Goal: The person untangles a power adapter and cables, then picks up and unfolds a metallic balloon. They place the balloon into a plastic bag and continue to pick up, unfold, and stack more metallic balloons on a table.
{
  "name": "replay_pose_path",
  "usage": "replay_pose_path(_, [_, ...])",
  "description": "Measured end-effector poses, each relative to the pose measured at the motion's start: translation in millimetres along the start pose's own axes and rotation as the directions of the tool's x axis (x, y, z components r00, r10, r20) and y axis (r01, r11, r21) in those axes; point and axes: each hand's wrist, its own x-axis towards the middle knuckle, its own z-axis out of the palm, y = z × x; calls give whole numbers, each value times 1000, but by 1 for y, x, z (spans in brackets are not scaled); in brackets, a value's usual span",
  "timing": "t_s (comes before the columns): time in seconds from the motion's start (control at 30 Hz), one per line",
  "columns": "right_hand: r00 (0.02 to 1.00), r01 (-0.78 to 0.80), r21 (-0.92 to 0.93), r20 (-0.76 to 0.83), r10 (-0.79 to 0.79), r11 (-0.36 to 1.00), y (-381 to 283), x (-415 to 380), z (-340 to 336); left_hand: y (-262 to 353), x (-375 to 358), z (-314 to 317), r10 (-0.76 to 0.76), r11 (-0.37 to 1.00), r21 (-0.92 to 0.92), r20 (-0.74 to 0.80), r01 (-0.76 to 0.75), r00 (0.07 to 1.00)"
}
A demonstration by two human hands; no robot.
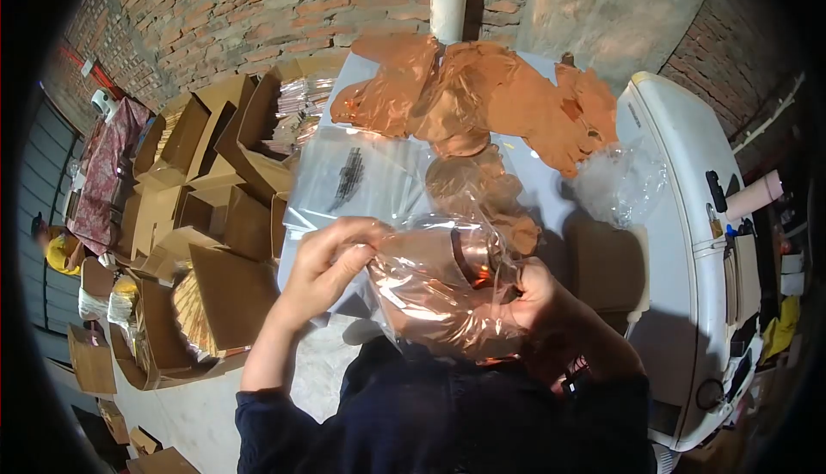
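In front of my chest, a clear plastic bag [413,276] is stretched between my two hands. Shiny copper-coloured material with a dark curved band [469,259] shows through it. My left hand [331,259] pinches the bag's upper left edge between thumb and fingers. On the other side, my right hand [535,293] is closed on the bag's right end; folds of plastic partly cover its fingers. Just beyond the bag lie crumpled copper-coloured pieces [473,173] on the table. A stack of flat clear bags [323,169] with a dark printed mark lies beyond my left hand.
More orange-brown film pieces [533,100] spread over the table's [551,207] far side. Crumpled clear plastic [624,181] sits at right, beside a white appliance-like cabinet [688,156]. Several cardboard boxes [228,302] with packed goods stand at left. A brick wall [284,18] closes the back.
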Motion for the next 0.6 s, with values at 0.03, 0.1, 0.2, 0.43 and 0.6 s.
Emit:
replay_pose_path(0.03, [1000, 17, 46, 1, -17, 999, 6, 1, 5, 2, 5, -8, -15, 1000, 3, 161, 15, 987])
replay_pose_path(0.1, [1000, 23, 77, 13, -24, 997, 22, 4, 7, 5, 16, -14, 45, 998, -62, 210, -32, 977])
replay_pose_path(0.2, [999, -14, 127, 45, 8, 992, 23, 10, 9, 24, 25, -5, -59, 991, -110, 161, 77, 985])
replay_pose_path(0.43, [995, 98, 81, -19, -97, 992, 12, -10, 8, 4, 25, 40, -198, 962, -220, -147, 163, 969])
replay_pose_path(0.6, [863, 175, 785, -413, 291, 594, 26, -144, -91, -25, 5, 68, -289, 938, -298, -384, 178, 877])
